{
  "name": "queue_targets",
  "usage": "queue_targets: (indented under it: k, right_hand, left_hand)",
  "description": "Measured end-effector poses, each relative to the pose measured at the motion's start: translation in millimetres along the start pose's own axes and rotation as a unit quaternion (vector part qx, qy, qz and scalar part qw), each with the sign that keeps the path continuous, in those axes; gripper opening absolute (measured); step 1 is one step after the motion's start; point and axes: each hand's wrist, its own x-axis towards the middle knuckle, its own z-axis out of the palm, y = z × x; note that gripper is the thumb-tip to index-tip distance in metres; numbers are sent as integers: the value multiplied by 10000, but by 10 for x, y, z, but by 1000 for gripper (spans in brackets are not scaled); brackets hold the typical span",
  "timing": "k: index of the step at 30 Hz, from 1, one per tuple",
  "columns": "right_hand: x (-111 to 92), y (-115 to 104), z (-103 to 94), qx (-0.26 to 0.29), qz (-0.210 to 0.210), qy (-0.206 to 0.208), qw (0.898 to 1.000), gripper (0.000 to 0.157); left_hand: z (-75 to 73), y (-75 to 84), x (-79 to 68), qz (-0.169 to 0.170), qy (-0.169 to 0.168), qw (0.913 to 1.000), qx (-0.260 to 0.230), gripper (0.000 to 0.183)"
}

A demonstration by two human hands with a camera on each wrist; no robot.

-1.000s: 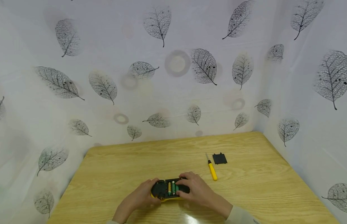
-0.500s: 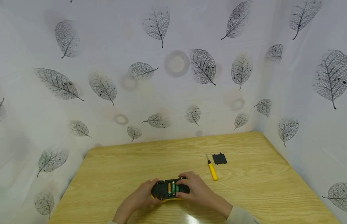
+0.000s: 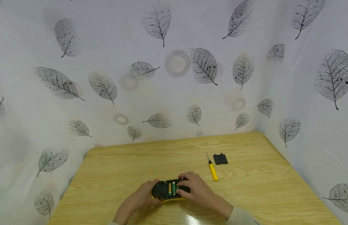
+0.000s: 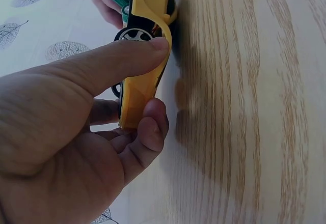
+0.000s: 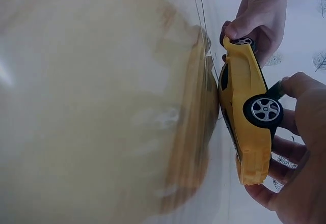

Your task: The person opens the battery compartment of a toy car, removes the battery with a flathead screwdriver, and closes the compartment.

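Note:
A yellow toy car (image 3: 159,189) lies upside down on the table, its black underside and uncovered battery compartment facing up. Two batteries (image 3: 174,188) sit side by side in the compartment. My left hand (image 3: 144,194) grips one end of the car, thumb beside a wheel (image 4: 136,34) in the left wrist view. My right hand (image 3: 198,191) is over the other end, pinching a green battery (image 5: 275,90) that sticks up tilted from the compartment in the right wrist view. Its other fingers lie along the car's underside. The pinched battery is mostly hidden from the head view.
To the right of the car, a screwdriver (image 3: 212,170) with a yellow handle lies on the wooden table (image 3: 129,162). Beside it is a black battery cover (image 3: 220,159). Leaf-printed sheets (image 3: 174,93) enclose the back and sides of the table.
My right thumb has shifted slightly away from me, closer to the index finger at the green battery. The left hand and car stay in place.

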Motion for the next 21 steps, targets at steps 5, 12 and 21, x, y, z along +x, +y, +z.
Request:
queue_targets:
  k: [5,12,21]
  right_hand:
    - [-13,-13,12,-176,-23,-54,9998,29]
    - [-17,-15,3,-277,-25,-221,9994,31]
    - [-31,-34,19,-305,18,-198,9993,30]
  left_hand:
    - [2,-10,-4,50,-15,10000,-48,71]
    - [0,-21,5,100,-62,9999,-117,70]
    - [0,-12,7,-29,-103,9998,-182,72]
